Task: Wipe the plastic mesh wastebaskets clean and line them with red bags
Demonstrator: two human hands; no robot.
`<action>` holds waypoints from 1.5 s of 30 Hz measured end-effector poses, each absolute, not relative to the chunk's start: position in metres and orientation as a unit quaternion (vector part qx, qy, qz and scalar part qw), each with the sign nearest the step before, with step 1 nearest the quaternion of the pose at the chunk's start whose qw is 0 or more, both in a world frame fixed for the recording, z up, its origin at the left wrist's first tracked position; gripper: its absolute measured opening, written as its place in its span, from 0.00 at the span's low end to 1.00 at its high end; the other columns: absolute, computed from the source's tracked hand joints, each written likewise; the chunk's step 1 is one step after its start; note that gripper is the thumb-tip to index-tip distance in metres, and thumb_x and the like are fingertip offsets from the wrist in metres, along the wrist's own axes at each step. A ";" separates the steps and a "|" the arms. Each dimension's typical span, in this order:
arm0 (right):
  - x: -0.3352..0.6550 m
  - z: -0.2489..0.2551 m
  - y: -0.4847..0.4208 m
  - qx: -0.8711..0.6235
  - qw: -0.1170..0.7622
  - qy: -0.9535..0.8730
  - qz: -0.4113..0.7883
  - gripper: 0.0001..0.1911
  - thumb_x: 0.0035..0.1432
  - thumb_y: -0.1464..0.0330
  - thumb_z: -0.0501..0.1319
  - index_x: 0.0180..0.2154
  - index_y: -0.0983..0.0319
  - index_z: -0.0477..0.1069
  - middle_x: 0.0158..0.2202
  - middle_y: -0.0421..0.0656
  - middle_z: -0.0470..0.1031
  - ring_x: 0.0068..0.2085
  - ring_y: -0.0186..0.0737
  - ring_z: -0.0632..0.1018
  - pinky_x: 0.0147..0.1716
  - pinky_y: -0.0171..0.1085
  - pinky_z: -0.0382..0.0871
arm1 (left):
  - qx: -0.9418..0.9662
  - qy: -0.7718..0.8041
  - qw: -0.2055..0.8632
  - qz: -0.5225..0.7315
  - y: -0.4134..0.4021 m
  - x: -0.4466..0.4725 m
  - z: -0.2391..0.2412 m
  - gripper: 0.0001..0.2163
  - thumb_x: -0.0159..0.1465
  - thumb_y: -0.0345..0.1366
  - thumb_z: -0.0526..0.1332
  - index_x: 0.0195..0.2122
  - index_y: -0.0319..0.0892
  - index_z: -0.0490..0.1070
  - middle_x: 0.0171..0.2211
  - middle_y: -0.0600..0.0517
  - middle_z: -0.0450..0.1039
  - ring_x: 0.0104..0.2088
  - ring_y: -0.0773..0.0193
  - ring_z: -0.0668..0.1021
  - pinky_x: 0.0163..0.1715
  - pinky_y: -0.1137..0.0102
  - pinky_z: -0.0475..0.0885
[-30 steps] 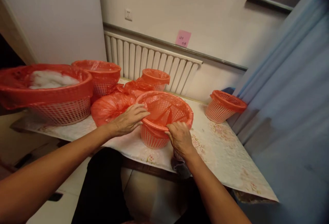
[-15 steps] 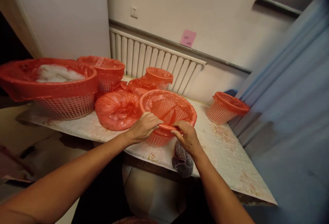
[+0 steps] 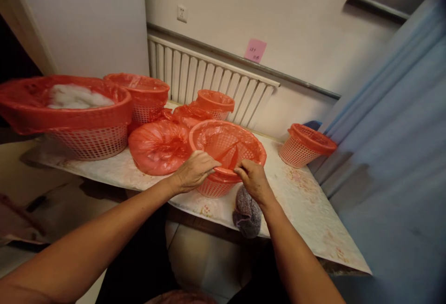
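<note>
An orange lattice basket (image 3: pixel 212 187) stands near the table's front edge, lined with a thin red plastic bag (image 3: pixel 228 142). My left hand (image 3: pixel 193 171) pinches the bag's edge at the near rim, fingers closed on it. My right hand (image 3: pixel 255 181) grips the same rim a little to the right, fingers also curled over the bag's edge. A full tied red bag (image 3: pixel 158 147) lies just left of the basket, touching it.
A large lined basket (image 3: pixel 87 141) holding white stuff sits at far left, two smaller lined baskets (image 3: pixel 148 106) (image 3: pixel 216 102) stand behind, and an unlined one (image 3: pixel 304 148) at right. A grey cloth (image 3: pixel 246 211) hangs off the table (image 3: pixel 306 211) front edge. Radiator behind, blue curtain right.
Both hands slid from the sides of the basket's rim to its near edge, closer together. The view shifted slightly, and the grey cloth under my right hand came into sight.
</note>
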State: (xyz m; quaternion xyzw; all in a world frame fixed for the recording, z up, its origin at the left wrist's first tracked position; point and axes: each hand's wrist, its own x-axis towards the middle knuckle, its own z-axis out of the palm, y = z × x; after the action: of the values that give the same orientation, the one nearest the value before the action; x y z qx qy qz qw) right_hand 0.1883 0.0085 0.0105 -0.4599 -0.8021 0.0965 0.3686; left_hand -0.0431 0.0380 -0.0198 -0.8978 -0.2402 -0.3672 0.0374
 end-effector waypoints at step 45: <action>0.181 0.019 0.033 -0.520 0.287 -0.803 0.048 0.11 0.56 0.74 0.56 0.22 0.60 0.62 0.23 0.38 0.67 0.26 0.34 0.66 0.27 0.34 0.54 | -0.894 -0.255 -0.020 -0.369 0.039 -0.038 -0.013 0.11 0.69 0.40 0.54 0.48 0.44 0.73 0.42 0.50 0.79 0.43 0.61 0.76 0.48 0.62 0.60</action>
State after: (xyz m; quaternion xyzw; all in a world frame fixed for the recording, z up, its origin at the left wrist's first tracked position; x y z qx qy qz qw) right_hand 0.1810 0.0332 0.0192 -0.5199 -0.8033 0.0478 0.2866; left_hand -0.0382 0.0390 -0.0133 -0.8937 -0.2550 -0.3686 -0.0203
